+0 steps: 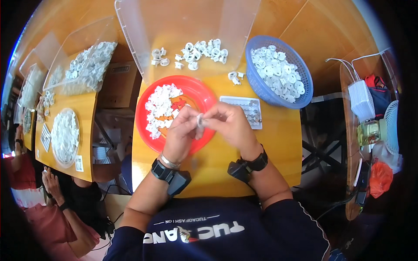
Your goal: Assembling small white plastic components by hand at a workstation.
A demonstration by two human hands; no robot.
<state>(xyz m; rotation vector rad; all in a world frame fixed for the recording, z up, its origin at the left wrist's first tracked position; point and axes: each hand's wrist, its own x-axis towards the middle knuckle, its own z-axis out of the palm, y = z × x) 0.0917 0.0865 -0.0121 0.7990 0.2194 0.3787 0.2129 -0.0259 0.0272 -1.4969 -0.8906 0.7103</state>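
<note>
Over the right part of a red round tray (pixel 143 117), my left hand (pixel 182 126) and my right hand (pixel 228 124) meet, both with fingers pinched on one small white plastic part (pixel 200 119). Fingertips cover much of that part, so its full shape is hidden. Small white plastic pieces (pixel 159 104) are heaped in the tray's left side, with a few red pieces (pixel 178 104) beside them. Partly behind my right hand lies a white shallow tray (pixel 257 123) holding rows of small light parts.
A blue basket (pixel 250 82) full of white round parts stands at the far right. A clear plastic bin (pixel 187 26) lies at the back, with loose white fittings (pixel 200 52) in it. At left, another person's hands (pixel 51 185) work near a table with a tub of white pieces (pixel 65 137).
</note>
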